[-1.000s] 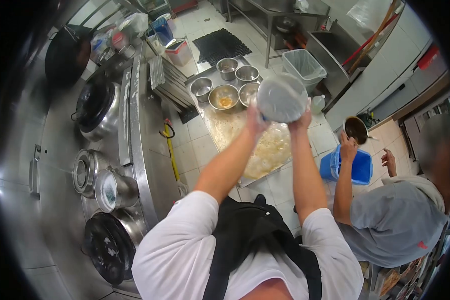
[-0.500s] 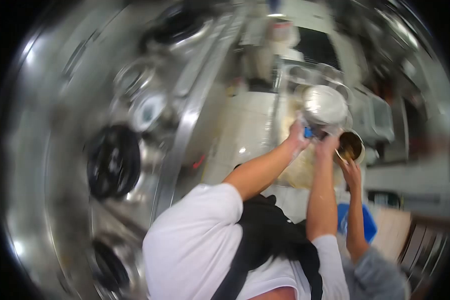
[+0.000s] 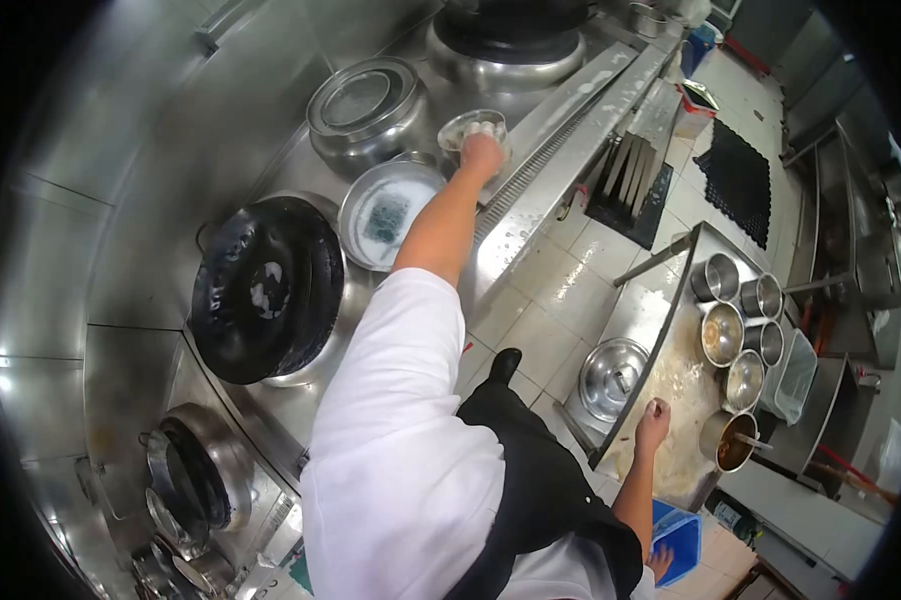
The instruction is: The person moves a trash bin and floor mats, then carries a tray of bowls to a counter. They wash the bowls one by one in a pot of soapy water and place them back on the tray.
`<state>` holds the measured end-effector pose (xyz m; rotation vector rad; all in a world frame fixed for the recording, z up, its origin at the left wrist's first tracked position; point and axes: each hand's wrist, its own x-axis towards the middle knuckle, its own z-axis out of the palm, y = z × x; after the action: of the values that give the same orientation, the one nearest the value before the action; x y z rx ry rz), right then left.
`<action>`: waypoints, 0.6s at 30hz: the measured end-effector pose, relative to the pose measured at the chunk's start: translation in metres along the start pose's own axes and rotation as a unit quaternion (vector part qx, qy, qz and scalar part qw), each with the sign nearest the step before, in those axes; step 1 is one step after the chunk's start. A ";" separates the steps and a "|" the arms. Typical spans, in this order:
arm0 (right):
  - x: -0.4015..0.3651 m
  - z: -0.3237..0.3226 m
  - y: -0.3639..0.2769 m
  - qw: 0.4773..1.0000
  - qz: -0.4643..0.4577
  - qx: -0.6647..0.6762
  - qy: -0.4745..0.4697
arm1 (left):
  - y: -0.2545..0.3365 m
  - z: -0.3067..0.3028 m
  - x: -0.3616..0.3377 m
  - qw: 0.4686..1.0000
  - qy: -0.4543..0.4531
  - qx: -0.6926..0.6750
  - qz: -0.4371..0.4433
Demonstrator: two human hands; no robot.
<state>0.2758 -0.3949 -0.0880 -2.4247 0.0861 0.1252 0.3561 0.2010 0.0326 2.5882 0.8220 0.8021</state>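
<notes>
Stretched across the stove, my left hand is at a small metal bowl, its curled fingers over the inside among something whitish that I cannot make out. Just below that bowl, a wide metal basin holds foamy liquid and a dark green scouring pad. My right hand is a closed fist above the stained metal table, with nothing visible in it. Several metal pots stand on this table, the nearest being a pot of brown contents to the right of my right hand.
A black wok and a lidded pot are on the stove at left. A round metal lid lies on the table's lower shelf. Another person's hand is near a blue bin. A black mat lies farther off.
My hands have separated from around a metal pot over the table. My left hand has moved to the stove bowl. The other person's hand has left the brown-filled pot. The view has turned left.
</notes>
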 end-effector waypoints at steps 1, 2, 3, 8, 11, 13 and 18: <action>0.001 0.004 -0.001 1.000 0.014 0.020 -0.011 | -0.020 0.004 0.007 1.000 -0.006 0.002 -0.009; 0.000 0.005 -0.006 1.000 0.016 0.012 -0.019 | -0.032 0.001 0.012 0.998 -0.038 0.028 -0.037; 0.000 0.005 -0.012 1.000 0.004 0.005 -0.019 | -0.040 -0.008 0.020 0.994 -0.069 0.055 -0.062; -0.002 0.008 -0.026 1.000 0.008 -0.027 0.011 | -0.066 -0.115 -0.031 0.984 -0.063 0.164 -0.003; 0.001 0.013 -0.028 0.998 -0.005 -0.053 -0.012 | -0.112 -0.131 -0.020 0.980 -0.119 0.157 -0.022; 0.004 0.022 -0.038 0.997 0.002 -0.074 -0.036 | -0.138 -0.143 0.012 0.987 -0.103 0.116 -0.045; 0.000 0.022 -0.053 0.992 -0.031 -0.124 0.021 | -0.312 -0.064 0.119 0.929 -0.181 0.306 -0.100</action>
<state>0.2792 -0.3407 -0.0697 -2.6761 0.0149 0.0592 0.2646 0.5265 -0.0039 2.9544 1.3492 -0.0226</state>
